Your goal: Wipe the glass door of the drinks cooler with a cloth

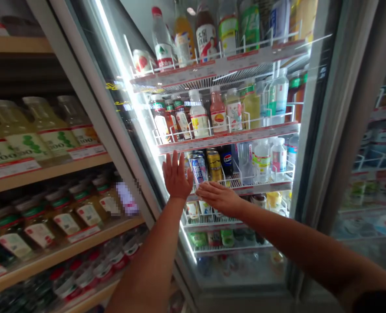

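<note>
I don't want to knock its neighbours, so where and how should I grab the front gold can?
Probably around the upper half, straight from the front. The gold can stands upright, straight-sided, with no neck or handle showing, and the blue-and-silver can and dark Pepsi container stand close on either side.

Bare hands (179, 178) near drink cans (214, 165)

Between my left hand (179, 176) and right hand (219, 198) there is little room. The cans (214, 165) behind them stand close-packed. One shelf up, a wire rail (292, 103) fronts the bottles (197, 117), leaving a slim gap over their caps. A grey left post (77, 74) and right post (345, 95) bound my reach; whether glass bars my way, I cannot tell.
</note>
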`<state>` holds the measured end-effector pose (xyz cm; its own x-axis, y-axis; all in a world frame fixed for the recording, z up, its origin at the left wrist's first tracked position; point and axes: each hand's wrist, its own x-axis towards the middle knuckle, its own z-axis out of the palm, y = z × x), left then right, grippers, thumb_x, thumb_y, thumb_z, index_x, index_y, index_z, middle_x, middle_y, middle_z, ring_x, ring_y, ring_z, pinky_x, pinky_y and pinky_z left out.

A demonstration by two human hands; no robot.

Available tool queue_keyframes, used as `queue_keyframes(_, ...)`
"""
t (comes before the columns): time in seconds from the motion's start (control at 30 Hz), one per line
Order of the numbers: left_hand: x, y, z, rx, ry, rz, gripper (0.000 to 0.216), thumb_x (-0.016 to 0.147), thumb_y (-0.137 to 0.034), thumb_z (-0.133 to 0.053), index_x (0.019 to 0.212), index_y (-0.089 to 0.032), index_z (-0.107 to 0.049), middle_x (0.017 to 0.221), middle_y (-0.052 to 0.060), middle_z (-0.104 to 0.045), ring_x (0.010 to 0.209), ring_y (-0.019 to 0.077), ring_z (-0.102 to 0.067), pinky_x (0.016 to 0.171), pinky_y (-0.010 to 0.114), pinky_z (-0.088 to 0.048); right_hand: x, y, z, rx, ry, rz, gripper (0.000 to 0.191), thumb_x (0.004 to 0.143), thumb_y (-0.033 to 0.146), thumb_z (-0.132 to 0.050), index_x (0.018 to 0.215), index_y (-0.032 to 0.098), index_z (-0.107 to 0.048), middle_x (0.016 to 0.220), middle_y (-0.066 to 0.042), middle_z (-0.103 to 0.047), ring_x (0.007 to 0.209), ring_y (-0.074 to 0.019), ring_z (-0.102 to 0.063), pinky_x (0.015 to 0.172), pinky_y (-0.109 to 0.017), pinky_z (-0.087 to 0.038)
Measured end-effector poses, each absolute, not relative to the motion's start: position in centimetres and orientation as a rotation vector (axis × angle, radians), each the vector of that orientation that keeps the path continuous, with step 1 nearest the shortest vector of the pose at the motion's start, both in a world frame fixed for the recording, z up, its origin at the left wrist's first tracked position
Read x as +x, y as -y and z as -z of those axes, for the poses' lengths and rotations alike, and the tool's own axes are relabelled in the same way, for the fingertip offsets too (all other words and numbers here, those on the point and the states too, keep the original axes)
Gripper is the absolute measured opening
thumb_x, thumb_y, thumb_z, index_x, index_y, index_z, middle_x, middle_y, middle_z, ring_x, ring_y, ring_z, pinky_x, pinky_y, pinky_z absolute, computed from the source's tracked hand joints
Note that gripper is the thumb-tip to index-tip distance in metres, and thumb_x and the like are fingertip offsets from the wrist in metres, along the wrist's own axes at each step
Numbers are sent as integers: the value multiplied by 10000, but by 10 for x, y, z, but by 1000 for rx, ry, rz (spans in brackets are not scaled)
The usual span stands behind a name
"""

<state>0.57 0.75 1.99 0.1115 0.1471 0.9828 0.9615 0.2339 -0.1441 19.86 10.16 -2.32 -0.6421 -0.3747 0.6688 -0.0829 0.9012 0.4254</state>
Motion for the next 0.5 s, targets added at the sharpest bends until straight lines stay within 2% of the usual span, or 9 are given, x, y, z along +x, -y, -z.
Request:
queue_keyframes(0.17, 4, -7, -20, -1181, 1351, 901, 575, 1019, -378, -443, 1553, -165, -432, 1614, 143, -409, 1589, 244, -172, 1297, 479, -164, 198, -99, -7, 37, 2091, 432, 502, 1003, 84, -441, 1485, 192, -528, 1578, -43, -509, 1563, -227, -296, 1283, -474, -322)
queue_keyframes(0.37, 3, -8, -20, -1202, 1324, 923, 565, 1014, -372, -448, 1541, -170, -451, 1603, 137, -432, 1586, 246, -188, 1302, 472, -160, 205, -103, -3, 252, 2253, 508, 537, 991, 109, -496, 1521, 191, -480, 1531, -40, -567, 1511, -206, -401, 1238, -436, -396)
queue_keyframes(0.5, 5, -9, -20, -1185, 1304, 917, 566, 1018, -366, -454, 1550, -174, -438, 1608, 138, -423, 1584, 248, -199, 1302, 475, -157, 211, -112, -27, -6, 2017, 440, 560, 1004, 99, -468, 1531, 288, -464, 1574, 7, -516, 1550, -197, -326, 1278, -476, -327)
